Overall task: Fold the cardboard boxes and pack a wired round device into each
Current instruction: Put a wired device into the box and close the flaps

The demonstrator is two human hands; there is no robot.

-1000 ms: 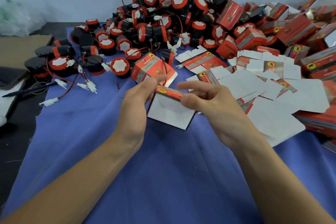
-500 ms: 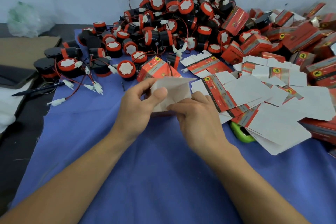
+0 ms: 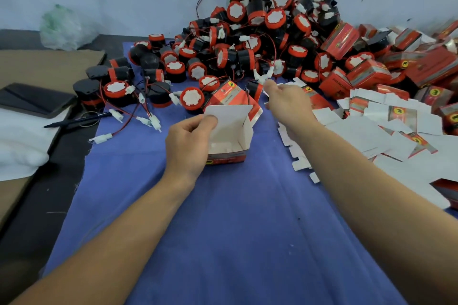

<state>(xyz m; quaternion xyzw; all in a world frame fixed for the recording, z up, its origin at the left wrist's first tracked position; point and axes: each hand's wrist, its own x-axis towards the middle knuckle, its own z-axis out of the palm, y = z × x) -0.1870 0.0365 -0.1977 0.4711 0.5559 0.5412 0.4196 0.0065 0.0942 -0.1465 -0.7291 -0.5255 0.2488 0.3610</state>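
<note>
My left hand [image 3: 189, 142] grips an unfolded red-and-white cardboard box [image 3: 231, 136] that stands upright on the blue cloth, its white lid flap up and its mouth open. My right hand [image 3: 287, 101] is stretched forward past the box, fingers relaxed and holding nothing, its fingertips close to a white wire connector [image 3: 264, 77] at the foot of the pile of black-and-red round devices [image 3: 247, 39]. Another closed red box [image 3: 229, 95] lies just behind the open one.
Flat unfolded box blanks [image 3: 386, 131] spread over the right side, with packed red boxes [image 3: 406, 67] stacked behind them. Loose devices with red wires [image 3: 119, 91] lie at the left. A pen [image 3: 79, 121], dark pad, white cloth and brown cardboard sit left of the blue cloth [image 3: 223, 230].
The flat blank held in both hands has become an open upright box. My right hand let go of it and reached forward toward the device pile; my left hand keeps holding it.
</note>
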